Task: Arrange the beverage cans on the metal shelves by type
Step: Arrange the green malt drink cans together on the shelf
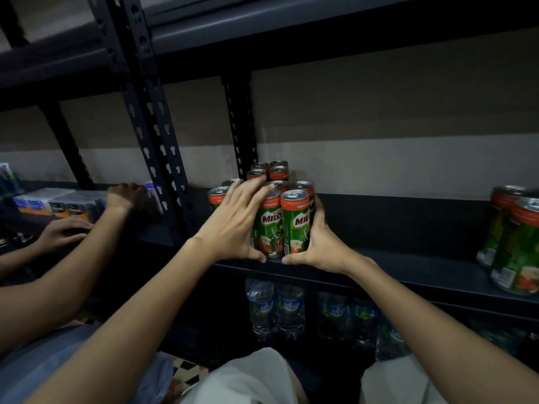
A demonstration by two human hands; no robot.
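Both hands clasp a block of green Milo cans [272, 225] from either side: the left hand [236, 225] lies flat against the block's left face, fingers spread and straight across the can tops, thumb at the base; the right hand [318, 246] curls round the right front can, its thumb pointing in along the bottom edge. Every can stands upright, long axis vertical, pull-tab end up, labels facing out. The block sits at the front edge of the dark metal shelf [408, 266], near its left post, rows running back toward the wall. Both forearms reach up and forward from below. At the shelf's right end more Milo cans [513, 243] stand upright, well apart from the block. On the shelf below, water bottles [277, 307] stand in a row. On the neighbouring shelf to the left, another person's hands [65, 230] rest on boxed packs [58, 201]
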